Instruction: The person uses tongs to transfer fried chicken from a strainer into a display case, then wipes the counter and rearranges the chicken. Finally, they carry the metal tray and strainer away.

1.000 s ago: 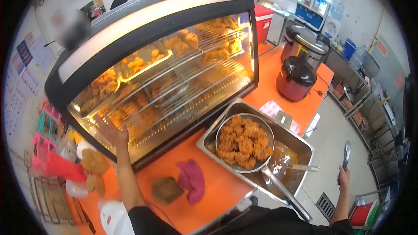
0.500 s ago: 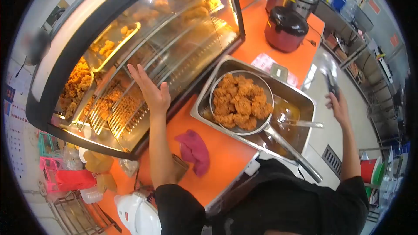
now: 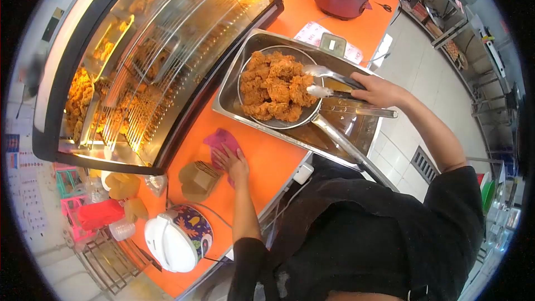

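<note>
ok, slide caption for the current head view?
Right hand holds tongs by fried chicken in a strainer; left hand lies on a pink cloth.

Can read no words, brands or numbers. Can make out red print on the pale sheet (image 3: 310,32) near the right edge of the table (image 3: 267,153) — too small to decipher. Same with wall sheets (image 3: 12,143), far left — too blurred.
</note>
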The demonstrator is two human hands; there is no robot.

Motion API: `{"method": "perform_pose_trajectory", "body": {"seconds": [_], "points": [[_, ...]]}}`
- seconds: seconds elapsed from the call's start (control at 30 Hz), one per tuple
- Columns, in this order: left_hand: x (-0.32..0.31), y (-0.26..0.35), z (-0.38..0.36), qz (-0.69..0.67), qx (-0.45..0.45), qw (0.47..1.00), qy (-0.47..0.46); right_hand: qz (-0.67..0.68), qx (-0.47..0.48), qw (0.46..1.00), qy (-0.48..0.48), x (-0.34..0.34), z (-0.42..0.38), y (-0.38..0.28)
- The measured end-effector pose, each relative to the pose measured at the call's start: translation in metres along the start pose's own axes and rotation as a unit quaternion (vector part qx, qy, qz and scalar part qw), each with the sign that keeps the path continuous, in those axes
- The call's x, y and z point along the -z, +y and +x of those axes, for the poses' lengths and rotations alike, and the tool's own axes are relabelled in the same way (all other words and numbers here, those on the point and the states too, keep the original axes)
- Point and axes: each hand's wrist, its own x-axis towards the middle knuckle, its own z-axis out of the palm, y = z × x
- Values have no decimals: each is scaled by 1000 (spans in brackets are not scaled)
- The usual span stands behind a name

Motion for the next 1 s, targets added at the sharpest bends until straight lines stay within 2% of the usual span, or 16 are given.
{"method": "perform_pose_trajectory", "body": {"seconds": [0.03, 0.1, 0.17, 0.27, 0.53, 0.63, 0.7, 0.73, 0.8, 0.83, 0.9, 1.0], "points": [[-2, 3, -8, -4, 9, 1000, 1, -9, 2, 1000, -4, -1, 1, -11], [13, 12, -16, 52, 4, 998, -40, -157, -55, 986, 19, -11, 3, -32], [18, 16, -32, 40, 7, 999, -26, -187, -48, 981, 20, -22, 11, -42], [24, 21, -53, 7, 6, 1000, -9, -360, 9, 929, 82, -52, 9, -62], [29, 14, -80, -42, 38, 998, 18, -414, -35, 908, 49, -104, 33, -69], [27, 16, -77, -53, 48, 997, 23, -358, -22, 930, 77, -103, 30, -56], [28, 15, -78, -42, 48, 998, 22, -246, -65, 960, 119, -103, 22, -52], [29, 15, -77, -45, 48, 998, 21, -248, -67, 959, 118, -103, 20, -42], [31, 15, -76, -51, 50, 997, 21, -122, -37, 987, 103, -100, 16, -16], [32, 14, -78, -53, 50, 997, 18, -123, -40, 986, 101, -99, 10, -8], [30, 12, -76, -41, 36, 998, 38, 16, 25, 992, 119, -91, 0, 0], [34, 4, -71, -111, 61, 992, 12, 54, -1, 994, 95, -89, -14, -2]]}}
